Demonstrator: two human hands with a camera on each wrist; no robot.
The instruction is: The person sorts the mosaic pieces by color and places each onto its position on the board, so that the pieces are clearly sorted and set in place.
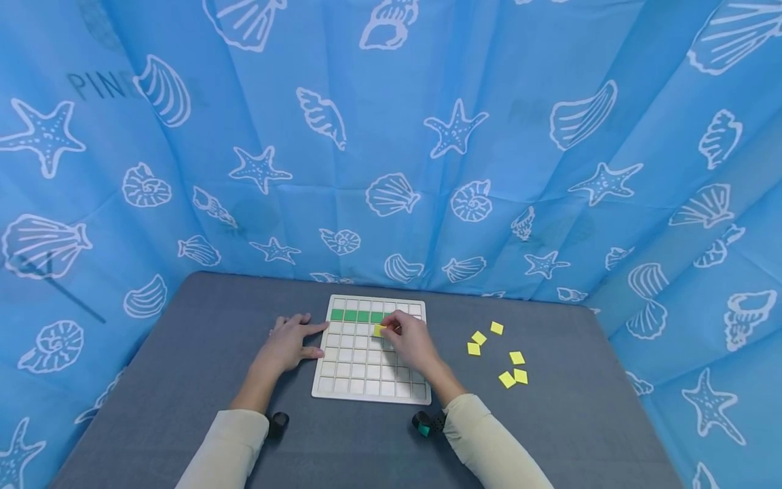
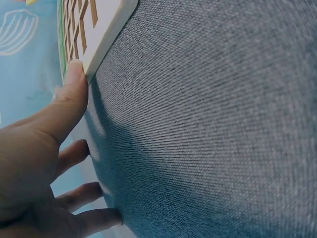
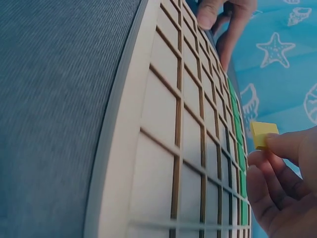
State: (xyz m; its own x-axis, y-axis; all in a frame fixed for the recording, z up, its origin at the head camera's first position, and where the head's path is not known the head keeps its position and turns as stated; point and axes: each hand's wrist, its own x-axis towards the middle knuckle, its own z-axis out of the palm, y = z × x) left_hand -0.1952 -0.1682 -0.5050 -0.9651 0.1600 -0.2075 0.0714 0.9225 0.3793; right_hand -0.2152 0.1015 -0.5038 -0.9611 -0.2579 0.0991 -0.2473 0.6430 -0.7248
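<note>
A pale board (image 1: 370, 399) with a grid of square cells lies on the table. Green square tiles (image 1: 363, 316) sit side by side in its second row from the back. Between thumb and fingertips, my right hand (image 1: 411, 339) pinches a yellow square tile (image 3: 264, 135) over the board, near the green row; in the right wrist view the tile is raised above the surface. My left hand (image 1: 287, 345) lies at the board's left side with fingers spread, and its thumb (image 2: 74, 82) touches the board's edge in the left wrist view. Part of the green row is hidden behind my right hand.
Several loose yellow tiles (image 1: 497, 328) lie scattered on the grey table (image 1: 550, 435) to the right of the board. A blue curtain (image 1: 391, 136) with white shells and starfish hangs behind and at both sides of the table. Dark wrist devices (image 1: 421, 422) sit at both cuffs.
</note>
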